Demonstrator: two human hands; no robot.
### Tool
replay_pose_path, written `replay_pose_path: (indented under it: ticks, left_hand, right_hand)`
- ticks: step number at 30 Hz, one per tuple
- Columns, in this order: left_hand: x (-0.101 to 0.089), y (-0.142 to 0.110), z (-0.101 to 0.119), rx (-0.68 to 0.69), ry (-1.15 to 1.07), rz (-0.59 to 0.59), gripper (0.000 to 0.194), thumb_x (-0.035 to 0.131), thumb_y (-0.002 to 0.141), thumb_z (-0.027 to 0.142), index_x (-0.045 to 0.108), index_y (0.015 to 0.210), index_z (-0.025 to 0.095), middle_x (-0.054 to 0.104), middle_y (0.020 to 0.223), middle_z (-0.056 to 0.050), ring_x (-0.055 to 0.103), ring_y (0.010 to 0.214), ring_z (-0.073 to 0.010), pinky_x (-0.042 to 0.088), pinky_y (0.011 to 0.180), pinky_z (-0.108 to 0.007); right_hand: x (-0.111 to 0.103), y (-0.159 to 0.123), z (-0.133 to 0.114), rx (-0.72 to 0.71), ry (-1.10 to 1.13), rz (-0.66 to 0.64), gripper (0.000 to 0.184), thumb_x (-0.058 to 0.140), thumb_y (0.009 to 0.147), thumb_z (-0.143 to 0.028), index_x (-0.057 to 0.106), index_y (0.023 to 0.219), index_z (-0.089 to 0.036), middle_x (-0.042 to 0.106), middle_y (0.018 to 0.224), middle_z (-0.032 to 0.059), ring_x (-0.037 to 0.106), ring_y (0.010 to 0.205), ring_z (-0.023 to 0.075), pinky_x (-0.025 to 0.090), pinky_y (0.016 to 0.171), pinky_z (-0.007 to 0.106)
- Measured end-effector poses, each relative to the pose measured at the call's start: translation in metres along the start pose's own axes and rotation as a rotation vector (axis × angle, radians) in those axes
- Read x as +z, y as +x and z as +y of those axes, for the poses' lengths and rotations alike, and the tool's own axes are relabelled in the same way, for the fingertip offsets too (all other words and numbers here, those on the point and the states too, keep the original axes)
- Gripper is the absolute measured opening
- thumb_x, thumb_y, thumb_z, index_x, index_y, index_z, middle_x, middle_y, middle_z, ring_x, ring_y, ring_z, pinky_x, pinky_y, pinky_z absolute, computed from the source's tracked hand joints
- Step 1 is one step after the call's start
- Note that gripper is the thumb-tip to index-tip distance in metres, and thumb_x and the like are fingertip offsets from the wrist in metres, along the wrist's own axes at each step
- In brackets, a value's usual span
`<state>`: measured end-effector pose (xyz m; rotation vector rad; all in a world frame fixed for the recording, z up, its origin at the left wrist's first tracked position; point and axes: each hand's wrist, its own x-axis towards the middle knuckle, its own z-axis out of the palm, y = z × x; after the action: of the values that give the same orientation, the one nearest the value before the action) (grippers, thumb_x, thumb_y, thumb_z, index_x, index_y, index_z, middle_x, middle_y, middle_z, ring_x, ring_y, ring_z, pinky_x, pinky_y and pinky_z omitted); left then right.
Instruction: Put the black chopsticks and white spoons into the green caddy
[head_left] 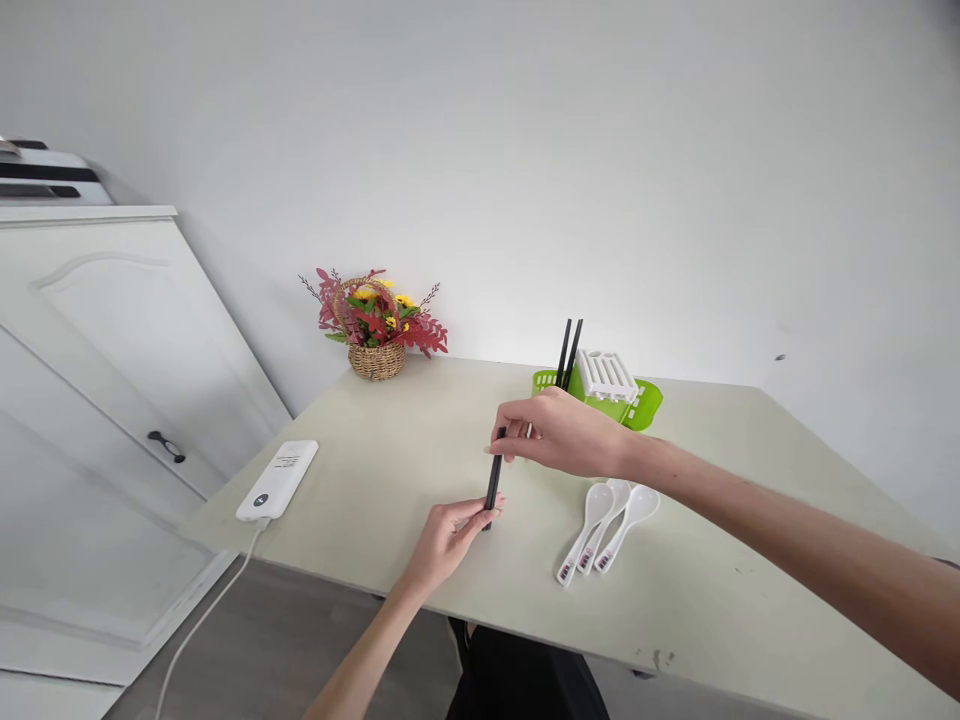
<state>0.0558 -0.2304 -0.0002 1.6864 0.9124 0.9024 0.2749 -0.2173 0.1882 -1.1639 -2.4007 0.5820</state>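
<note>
Black chopsticks are held tilted above the middle of the table, between both hands. My left hand pinches their lower end, near the table's front. My right hand grips their upper end, fingers closed round it. How many sticks are in the hands I cannot tell. Behind my right hand stands a green plastic utensil holder with a white slotted top; my hand and forearm hide part of it. Two more black chopsticks stand upright in its left part. Three white spoons lie side by side below my right forearm.
A wicker basket of artificial flowers stands at the back left, by the wall. A white power bank with a cable lies near the left edge. A white cabinet stands left of the table.
</note>
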Motion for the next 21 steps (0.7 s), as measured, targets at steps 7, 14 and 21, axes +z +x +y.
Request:
replay_pose_path:
  ticks: [7,14,21]
  left_hand:
    - [-0.0008,-0.0011,0.0054,-0.048,-0.07,-0.031,0.039,0.064,0.098,0.045,0.075,0.128,0.023,0.076,0.124,-0.005,0.072,0.118,-0.0288,0.056,0.108,-0.042]
    - [0.0012,-0.0008,-0.0021,-0.056,-0.058,-0.027,0.037,0.068,0.095,0.046,0.078,0.121,0.021,0.075,0.125,-0.006,0.073,0.114,-0.0291,0.059,0.104,-0.041]
    - [0.0025,-0.0013,-0.0004,-0.049,-0.025,-0.042,0.039,0.065,0.096,0.048,0.079,0.12,0.02,0.076,0.125,-0.007,0.074,0.114,-0.0298,0.059,0.104,-0.045]
  right_hand:
    - [0.0059,-0.0012,0.0009,0.011,0.04,0.057,0.015,0.067,0.096,-0.028,0.068,0.082,-0.021,0.074,0.068,-0.0035,0.065,0.062,0.0117,0.046,0.065,0.024]
    - [0.0069,-0.0021,-0.0008,0.049,0.04,0.075,0.016,0.067,0.095,-0.028,0.065,0.08,-0.022,0.075,0.07,-0.003,0.067,0.065,0.0127,0.046,0.067,0.025]
    - [0.0061,-0.0093,0.0026,0.062,0.063,0.079,0.018,0.066,0.094,-0.032,0.063,0.079,-0.023,0.075,0.071,-0.003,0.068,0.066,0.0137,0.047,0.069,0.026]
